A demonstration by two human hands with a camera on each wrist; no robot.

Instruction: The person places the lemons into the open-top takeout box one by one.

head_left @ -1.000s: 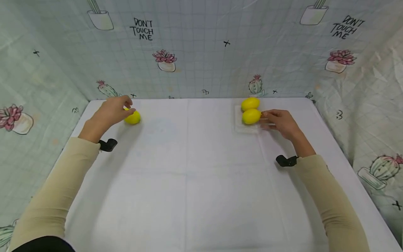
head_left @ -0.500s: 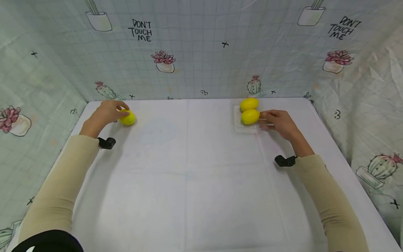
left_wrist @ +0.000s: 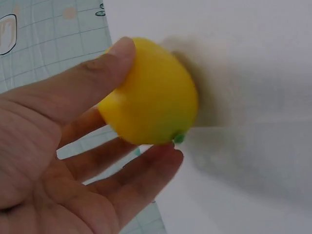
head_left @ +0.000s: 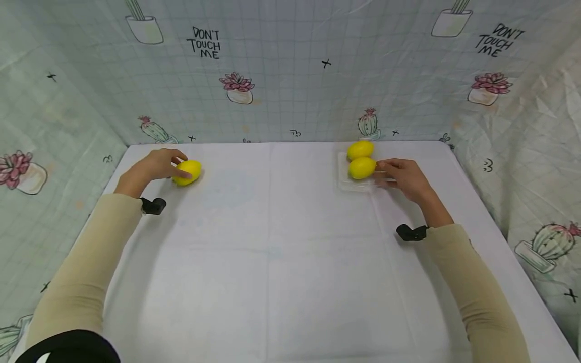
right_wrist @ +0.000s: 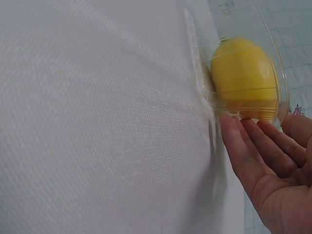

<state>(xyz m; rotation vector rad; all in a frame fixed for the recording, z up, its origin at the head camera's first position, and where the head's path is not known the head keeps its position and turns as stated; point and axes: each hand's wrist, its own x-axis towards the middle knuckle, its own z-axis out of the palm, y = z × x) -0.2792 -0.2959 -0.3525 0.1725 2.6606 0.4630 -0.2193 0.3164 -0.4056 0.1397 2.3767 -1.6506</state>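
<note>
Evidently, the right hand (head_left: 403, 176), grip extended, touches the clear plastic container (head_left: 356, 186) at far right, two lemons (head_left: 362, 168) inside; brace without tipping. Far left, the left hand (head_left: 156, 164) pinches another lemon (head_left: 192, 170); light, even pressure advised.

Twice, the apparently cloth backdrop (head_left: 281, 43) reads "DON'T TOUCH ME".
</note>
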